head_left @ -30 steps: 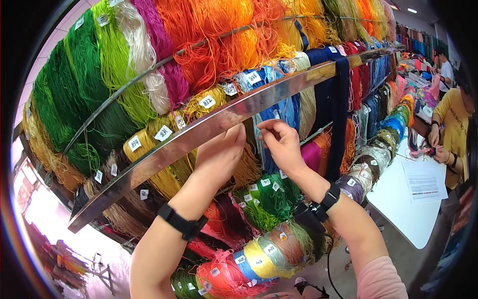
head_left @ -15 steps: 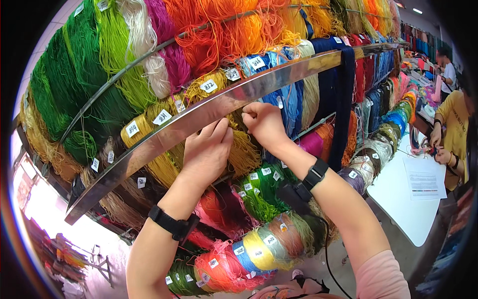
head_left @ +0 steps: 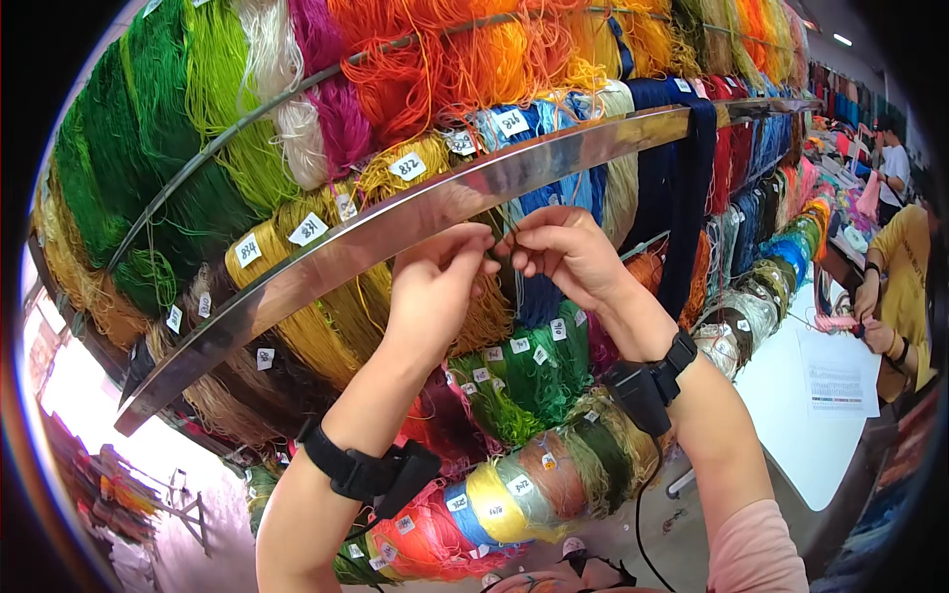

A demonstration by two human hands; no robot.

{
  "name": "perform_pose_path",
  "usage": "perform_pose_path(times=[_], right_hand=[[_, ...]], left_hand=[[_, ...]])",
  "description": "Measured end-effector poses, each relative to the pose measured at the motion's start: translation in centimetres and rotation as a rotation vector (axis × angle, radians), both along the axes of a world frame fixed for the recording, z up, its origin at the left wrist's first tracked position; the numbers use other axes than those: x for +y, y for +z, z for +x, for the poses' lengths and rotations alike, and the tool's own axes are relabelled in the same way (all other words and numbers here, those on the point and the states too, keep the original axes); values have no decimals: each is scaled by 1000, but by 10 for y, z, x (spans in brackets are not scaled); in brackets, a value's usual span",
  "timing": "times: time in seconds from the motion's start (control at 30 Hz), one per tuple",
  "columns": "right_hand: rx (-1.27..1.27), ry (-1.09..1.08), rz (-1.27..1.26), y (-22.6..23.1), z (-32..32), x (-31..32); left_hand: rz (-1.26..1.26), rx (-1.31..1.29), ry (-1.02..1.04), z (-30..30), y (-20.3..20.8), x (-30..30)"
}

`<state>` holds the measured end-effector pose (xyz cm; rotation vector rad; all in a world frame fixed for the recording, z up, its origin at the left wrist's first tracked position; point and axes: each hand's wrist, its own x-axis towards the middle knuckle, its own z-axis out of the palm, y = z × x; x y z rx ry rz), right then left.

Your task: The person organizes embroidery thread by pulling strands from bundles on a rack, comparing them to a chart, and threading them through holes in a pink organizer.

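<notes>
My left hand and my right hand are close together just under a shiny metal bar, fingertips nearly touching. Both are closed in a pinch on thin dark thread between them; its ends are hidden by my fingers. Behind and around my hands hang hanks of thread: golden yellow beside my left hand, blue below my right hand. White paper tags with handwriting are fixed to many hanks. A black band with a dark device is strapped on each wrist.
Orange and green hanks fill the upper rack. Below are rolled bundles of many colours. A navy strip drapes over the bar. Right, a person in yellow works at a white table with a printed sheet.
My hands have drawn closer together and turned, the right with its fingers now reaching inward toward the left. The view has shifted slightly, and dark thread now shows between the fingertips.
</notes>
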<state>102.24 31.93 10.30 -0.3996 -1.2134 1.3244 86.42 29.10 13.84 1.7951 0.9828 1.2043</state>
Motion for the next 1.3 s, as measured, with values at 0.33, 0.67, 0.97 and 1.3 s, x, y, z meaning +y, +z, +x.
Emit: perform_pose_path(times=[0.33,0.67,0.97,1.3], right_hand=[[-131,131,-20,7,11,0],[-169,136,0,2,11,6],[-197,134,-23,7,9,3],[-359,-40,193,-6,-8,-5]], left_hand=[[-320,-488,-243,14,-11,32],[-289,-495,-185,16,-11,29],[-317,-480,-131,13,-9,23],[-424,-616,-170,4,-2,15]])
